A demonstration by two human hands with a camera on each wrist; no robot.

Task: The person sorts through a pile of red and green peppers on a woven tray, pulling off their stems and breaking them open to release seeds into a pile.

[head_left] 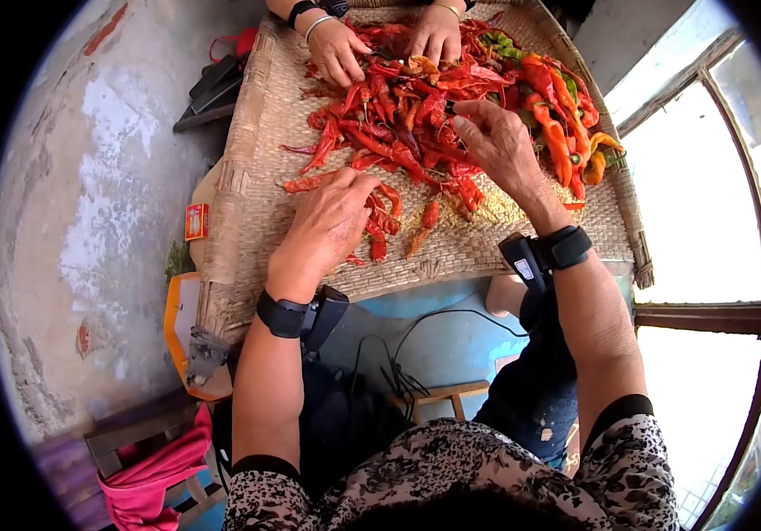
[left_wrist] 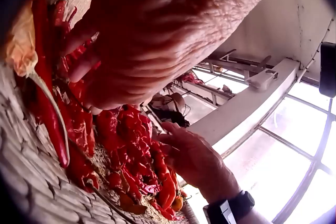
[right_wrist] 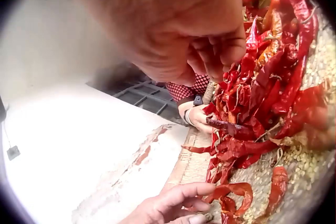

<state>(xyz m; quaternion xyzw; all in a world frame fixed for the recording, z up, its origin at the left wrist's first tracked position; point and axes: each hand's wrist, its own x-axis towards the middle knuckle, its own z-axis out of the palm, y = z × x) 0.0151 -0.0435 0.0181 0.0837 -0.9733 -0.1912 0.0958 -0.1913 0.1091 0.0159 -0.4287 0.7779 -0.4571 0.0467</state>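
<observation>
My left hand (head_left: 326, 221) is low over the near left edge of a heap of dried red chili peppers (head_left: 389, 142). In the right wrist view its index finger reaches out straight beside a curled red chili (right_wrist: 239, 188), thumb apart from it. Over the middle right of the heap is my right hand (head_left: 504, 146), its fingers bent inward and tips close to the peppers. I cannot tell whether those fingertips pinch anything. Around both hands, wrinkled chilies lie on a woven tray (head_left: 248, 195), with pale seeds (head_left: 487, 212) scattered along the near side.
Across the tray, another person's hands (head_left: 336, 51) rest among the peppers. Fresher orange and green chilies (head_left: 562, 115) pile up at the right. A matchbox (head_left: 196, 221) is beside the tray's left rim. A plaster wall stands left, a window (head_left: 699, 195) right, a wooden stool (head_left: 456, 394) below.
</observation>
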